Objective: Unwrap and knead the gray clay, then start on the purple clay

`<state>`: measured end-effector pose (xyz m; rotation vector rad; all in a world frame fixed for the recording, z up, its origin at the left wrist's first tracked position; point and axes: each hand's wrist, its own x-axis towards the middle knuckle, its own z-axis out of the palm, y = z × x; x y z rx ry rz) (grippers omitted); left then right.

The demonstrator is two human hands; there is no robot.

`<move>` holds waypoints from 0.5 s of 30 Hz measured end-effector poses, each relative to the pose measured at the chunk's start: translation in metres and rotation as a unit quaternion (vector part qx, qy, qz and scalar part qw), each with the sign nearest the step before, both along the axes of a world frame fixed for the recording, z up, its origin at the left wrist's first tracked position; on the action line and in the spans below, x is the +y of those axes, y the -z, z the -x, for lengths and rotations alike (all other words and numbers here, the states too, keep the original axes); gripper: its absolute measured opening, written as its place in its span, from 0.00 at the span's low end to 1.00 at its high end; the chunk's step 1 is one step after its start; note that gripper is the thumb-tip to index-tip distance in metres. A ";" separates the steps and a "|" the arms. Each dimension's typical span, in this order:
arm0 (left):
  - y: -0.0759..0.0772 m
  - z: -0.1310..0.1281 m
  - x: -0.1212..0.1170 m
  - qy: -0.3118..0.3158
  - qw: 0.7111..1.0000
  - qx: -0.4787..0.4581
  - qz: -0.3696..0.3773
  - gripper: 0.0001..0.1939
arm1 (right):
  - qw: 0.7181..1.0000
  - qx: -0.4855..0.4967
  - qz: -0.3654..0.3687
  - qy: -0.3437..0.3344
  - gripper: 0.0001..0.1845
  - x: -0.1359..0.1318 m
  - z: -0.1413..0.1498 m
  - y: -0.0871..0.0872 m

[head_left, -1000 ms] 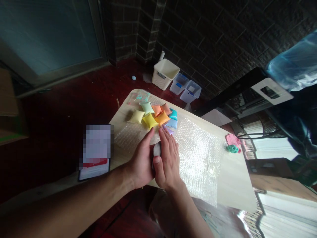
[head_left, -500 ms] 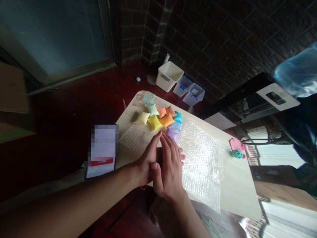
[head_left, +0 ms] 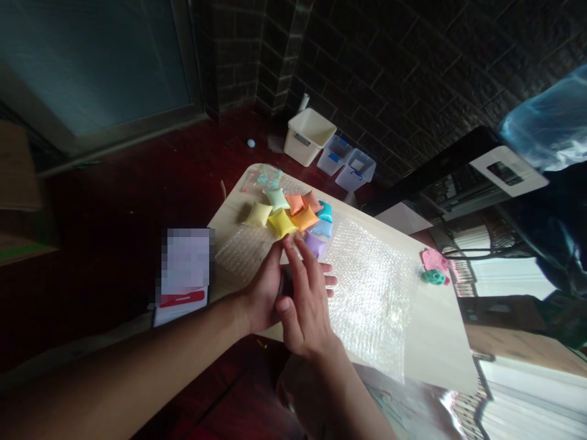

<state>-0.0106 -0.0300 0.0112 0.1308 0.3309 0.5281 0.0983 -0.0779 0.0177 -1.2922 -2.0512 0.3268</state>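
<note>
dark brick wall [head_left: 376, 91] and a deep red floor [head_left: 183, 177] surround a pale wooden table [head_left: 440, 342], set at a slant in view. above its near edge, the left hand [head_left: 263, 293] and the right hand [head_left: 309, 299] are pressed together, palms facing, around a shadowed hollow. fingers of both are mostly straight, the left ones poking out past the far side of the right hand; whether something is gripped in that hollow i cannot tell.

just beyond the fingertips lies a purple packet [head_left: 314, 245], pillow-shaped, with a bright yellow packet [head_left: 283, 224] and an orange packet [head_left: 304, 218] close by. behind them sit a pale yellow packet [head_left: 257, 215], a mint packet [head_left: 276, 198] and a teal packet [head_left: 325, 211].

bubble wrap [head_left: 371, 293] spreads shiny to the right, and near the right end rest a pink lump [head_left: 433, 260] and a green lump [head_left: 433, 277], touching. left of the table stands a lit screen [head_left: 188, 266], partly blurred out. past the far edge, a cream bin [head_left: 300, 148] and two clear bins [head_left: 334, 156] line the wall.
</note>
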 end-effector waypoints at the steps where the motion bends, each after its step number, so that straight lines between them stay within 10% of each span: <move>1: -0.003 0.003 0.003 0.010 1.000 0.012 0.017 0.43 | 1.000 0.015 -0.007 0.018 0.37 -0.001 -0.004 0.000; 15: -0.015 0.011 0.021 -0.069 0.996 0.026 0.050 0.39 | 0.994 0.011 -0.091 0.052 0.26 -0.004 -0.016 0.000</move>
